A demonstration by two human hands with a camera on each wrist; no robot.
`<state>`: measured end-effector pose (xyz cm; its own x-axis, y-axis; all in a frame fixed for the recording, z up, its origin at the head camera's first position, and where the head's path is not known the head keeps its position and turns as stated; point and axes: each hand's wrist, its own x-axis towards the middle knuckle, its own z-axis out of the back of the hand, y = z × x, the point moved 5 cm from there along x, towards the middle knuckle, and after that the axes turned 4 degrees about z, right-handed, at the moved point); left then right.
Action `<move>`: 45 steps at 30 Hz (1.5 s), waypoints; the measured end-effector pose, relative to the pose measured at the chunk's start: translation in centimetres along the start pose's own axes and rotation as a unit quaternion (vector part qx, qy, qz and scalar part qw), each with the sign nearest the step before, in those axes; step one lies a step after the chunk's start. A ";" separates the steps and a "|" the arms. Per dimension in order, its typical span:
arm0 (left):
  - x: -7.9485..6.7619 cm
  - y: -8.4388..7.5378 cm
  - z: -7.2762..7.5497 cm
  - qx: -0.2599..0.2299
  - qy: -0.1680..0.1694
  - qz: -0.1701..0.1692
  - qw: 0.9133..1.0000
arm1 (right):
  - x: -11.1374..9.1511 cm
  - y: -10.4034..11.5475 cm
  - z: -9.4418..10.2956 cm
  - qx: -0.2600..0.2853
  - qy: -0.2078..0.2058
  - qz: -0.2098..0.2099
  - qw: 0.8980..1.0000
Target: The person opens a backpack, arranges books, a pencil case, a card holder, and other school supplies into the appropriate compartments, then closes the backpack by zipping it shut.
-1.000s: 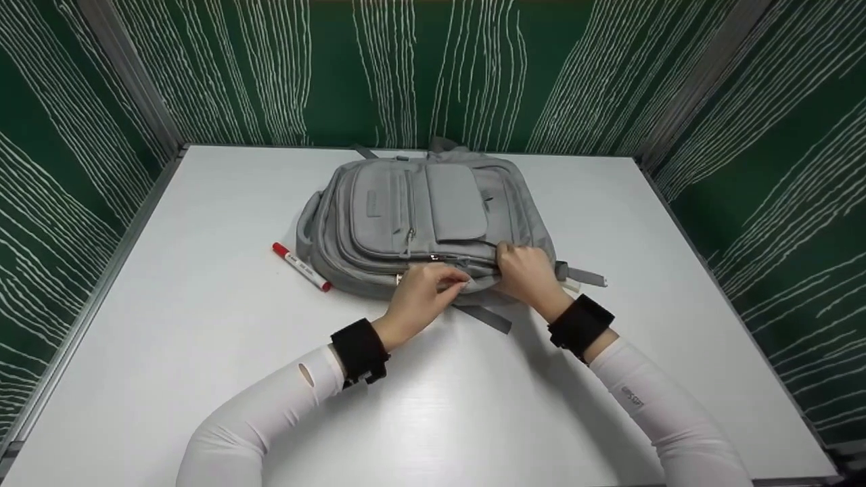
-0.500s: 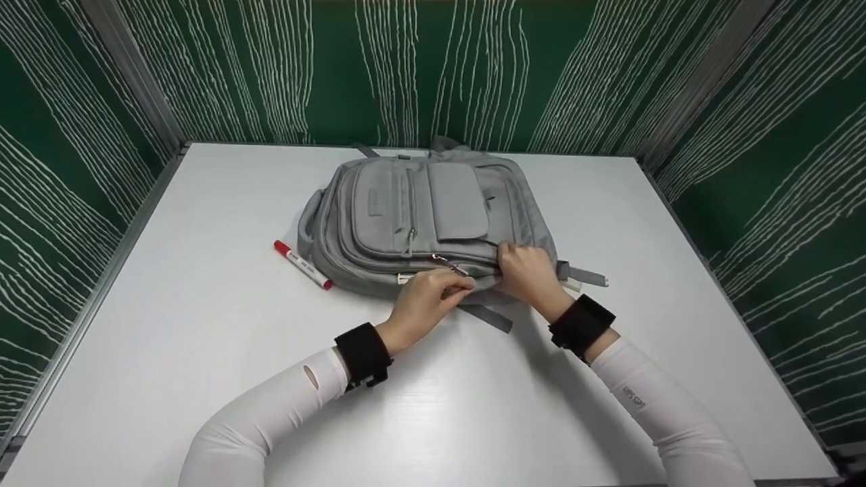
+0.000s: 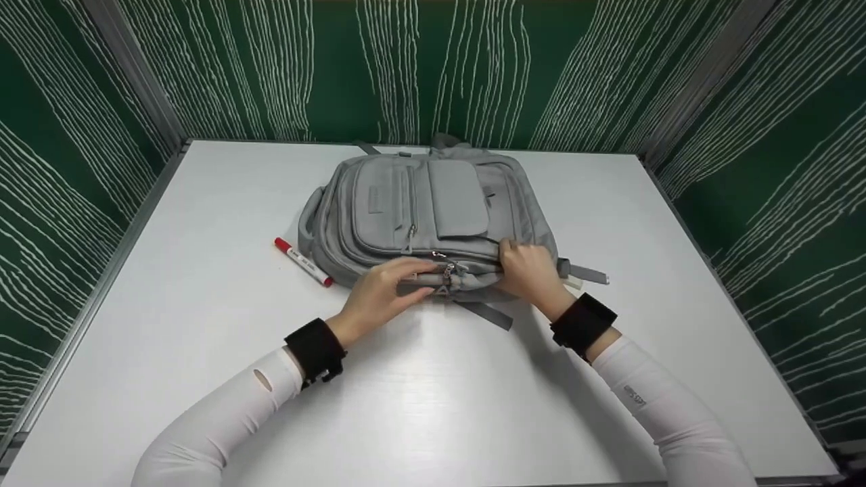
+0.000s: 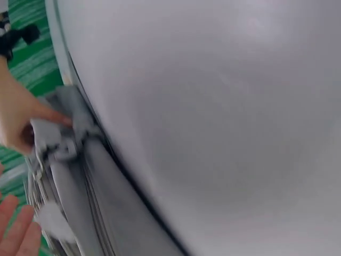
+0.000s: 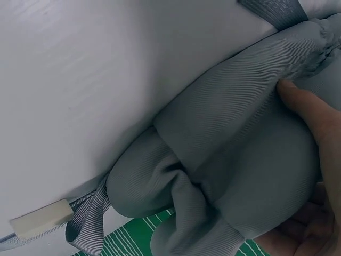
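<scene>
A grey backpack (image 3: 459, 203) lies flat on the white table with its front pockets facing up. My right hand (image 3: 531, 272) grips the bag's near side towards its right end; in the right wrist view the thumb of the right hand (image 5: 324, 125) presses on the grey fabric. My left hand (image 3: 380, 292) is beside the near zipped edge, thumb and fingers spread apart with nothing pinched between them. Just beyond its fingertips hang metal zipper pulls (image 3: 449, 270). The left wrist view catches only the fingertips of the left hand (image 4: 17, 230) at its edge.
A red-and-white marker (image 3: 303, 262) lies left of the bag. One grey strap (image 3: 488, 316) reaches towards the front, another strap (image 3: 587, 274) out to the right. Beside that one is a pale rectangular piece (image 5: 42, 218). Green walls with white streaks stand around the table.
My left hand, earlier with thumb and fingers together at the zipped edge, has drawn back to the left and spread its fingers, uncovering the zipper pulls. The right hand keeps its grip in place.
</scene>
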<state>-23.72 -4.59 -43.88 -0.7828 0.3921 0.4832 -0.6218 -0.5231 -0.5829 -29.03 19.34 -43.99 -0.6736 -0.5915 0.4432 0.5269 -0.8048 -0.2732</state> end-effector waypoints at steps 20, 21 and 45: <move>0.4 7.8 4.7 0.286 0.174 0.032 0.942 | -0.1 -0.2 -0.1 0.001 -0.013 0.002 1.000; 0.4 7.7 4.6 0.284 0.174 0.031 0.942 | -0.1 -0.3 0.0 0.004 -0.012 0.000 1.000; 0.0 4.7 1.0 0.249 0.187 -0.005 0.950 | 0.5 -6.3 -1.2 0.076 0.096 -0.003 0.993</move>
<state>-26.62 -7.77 -45.98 -0.7887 0.5919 0.1662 -0.6136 -0.7746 -0.1532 -33.36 24.06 -43.09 -0.7556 -0.5965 0.2706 0.5843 -0.8005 -0.1330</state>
